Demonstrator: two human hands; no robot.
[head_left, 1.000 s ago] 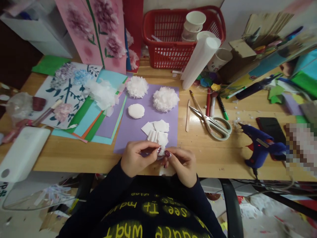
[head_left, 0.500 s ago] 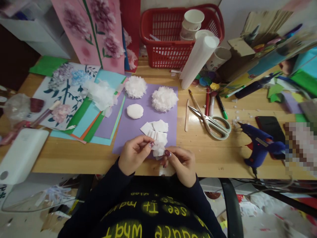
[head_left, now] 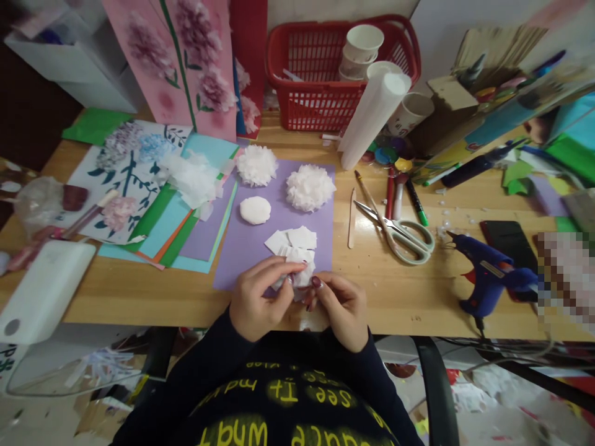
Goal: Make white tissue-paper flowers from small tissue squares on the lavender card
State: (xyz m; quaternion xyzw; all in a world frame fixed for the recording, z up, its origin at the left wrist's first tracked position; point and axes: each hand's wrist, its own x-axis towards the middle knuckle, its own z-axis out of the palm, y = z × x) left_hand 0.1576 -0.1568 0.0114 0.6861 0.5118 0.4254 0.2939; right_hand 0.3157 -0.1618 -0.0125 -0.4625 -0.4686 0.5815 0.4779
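My left hand (head_left: 260,297) is closed in a pinch on a thin piece of white tissue paper, its index finger reaching across the top. Close by on the right, my right hand (head_left: 343,310) pinches the same piece at its lower edge; the fingers partly hide it. Beneath and beyond the fingertips, torn white paper pieces (head_left: 301,238) lie on a purple sheet (head_left: 223,263). Farther up on that sheet sit a smooth white oval pad (head_left: 255,210) and two ruffled white paper pompoms, a left pompom (head_left: 256,165) and a right pompom (head_left: 310,188).
Right of the sheet lie a wooden stick (head_left: 351,218), scissors (head_left: 409,243) and a brush (head_left: 372,198). A blue glue gun (head_left: 488,272) rests beside a dark phone (head_left: 504,238). Behind stand a white paper roll (head_left: 374,121) and a red basket (head_left: 307,105). Crumpled tissue (head_left: 193,176) tops coloured papers leftward.
My left hand has shifted slightly right, its index finger now stretched over the tissue piece toward my right hand. The right hand stays nearly in place. The whole view has tilted a little.
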